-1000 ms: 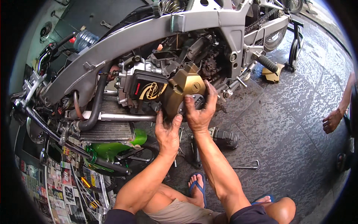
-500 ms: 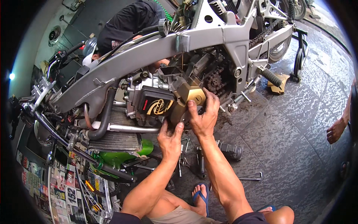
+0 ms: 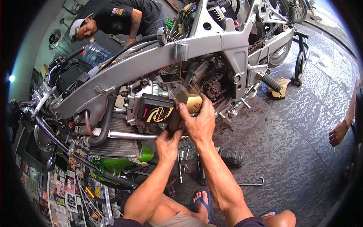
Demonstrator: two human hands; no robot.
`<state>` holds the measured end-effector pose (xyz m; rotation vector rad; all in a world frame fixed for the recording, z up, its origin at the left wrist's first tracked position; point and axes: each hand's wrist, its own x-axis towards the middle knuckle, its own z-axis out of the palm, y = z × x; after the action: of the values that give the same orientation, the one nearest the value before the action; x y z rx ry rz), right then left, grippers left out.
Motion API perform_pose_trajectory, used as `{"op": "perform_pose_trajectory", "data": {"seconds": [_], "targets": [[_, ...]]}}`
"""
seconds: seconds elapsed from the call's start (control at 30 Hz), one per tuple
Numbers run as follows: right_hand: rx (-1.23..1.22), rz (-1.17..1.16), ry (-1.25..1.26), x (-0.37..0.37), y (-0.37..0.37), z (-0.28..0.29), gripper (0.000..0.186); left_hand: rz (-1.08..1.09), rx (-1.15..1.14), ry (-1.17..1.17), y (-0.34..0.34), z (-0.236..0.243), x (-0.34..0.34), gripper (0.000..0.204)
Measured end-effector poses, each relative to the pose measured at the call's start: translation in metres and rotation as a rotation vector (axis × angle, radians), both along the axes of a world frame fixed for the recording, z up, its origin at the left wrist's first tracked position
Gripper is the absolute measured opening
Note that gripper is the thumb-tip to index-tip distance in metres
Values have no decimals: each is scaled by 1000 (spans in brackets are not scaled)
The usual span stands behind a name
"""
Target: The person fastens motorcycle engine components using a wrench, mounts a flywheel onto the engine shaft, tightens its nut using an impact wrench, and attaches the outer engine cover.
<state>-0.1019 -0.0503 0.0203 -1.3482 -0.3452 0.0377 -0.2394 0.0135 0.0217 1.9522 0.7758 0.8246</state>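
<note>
A gold engine cover (image 3: 193,101) sits against the side of the motorcycle engine (image 3: 151,89). My right hand (image 3: 200,123) is closed round its right edge, thumb on the front face and fingers curled behind. Lower down, my left hand (image 3: 167,146) grips the bottom edge of the same cover, thumb up, its fingertips partly hidden underneath. Left of the cover is a black box-shaped cover (image 3: 154,109) with a gold swirl. An exposed sprocket (image 3: 214,89) shows to the right.
The grey frame beam (image 3: 124,66) crosses above the engine. Tools such as a socket wrench (image 3: 180,166) lie on the tiled floor, and another gold cover (image 3: 279,87) rests farther right. Behind the frame a person in a cap (image 3: 113,22) leans in; another person's hand (image 3: 338,132) hangs at right.
The person behind the frame has straightened and moved back, baring a water jug and a spanner. Both my hands keep hold of the gold cover, with little shift.
</note>
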Motion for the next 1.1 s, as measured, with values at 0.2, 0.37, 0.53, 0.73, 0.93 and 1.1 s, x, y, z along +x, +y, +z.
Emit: {"op": "perform_pose_trajectory", "data": {"seconds": [0.2,0.37,0.53,0.73,0.93,1.1], "targets": [[-36,-136,-219,4,3,-25,77,-46,-69,5,-4,6,1,53],[243,-419,-146,-4,-75,-9,66,-76,-66,-62,-8,22,-1,57],[-199,-468,-285,15,19,-19,78,-118,-69,-27,-11,15,3,66],[134,-403,-174,6,28,-17,75,-81,-65,-27,12,6,-7,54],[562,-529,-130,-3,-51,-18,66,-102,-231,-35,7,5,-9,52],[159,-549,-197,-1,35,-22,52,-19,-139,15,16,-3,-17,51]]}}
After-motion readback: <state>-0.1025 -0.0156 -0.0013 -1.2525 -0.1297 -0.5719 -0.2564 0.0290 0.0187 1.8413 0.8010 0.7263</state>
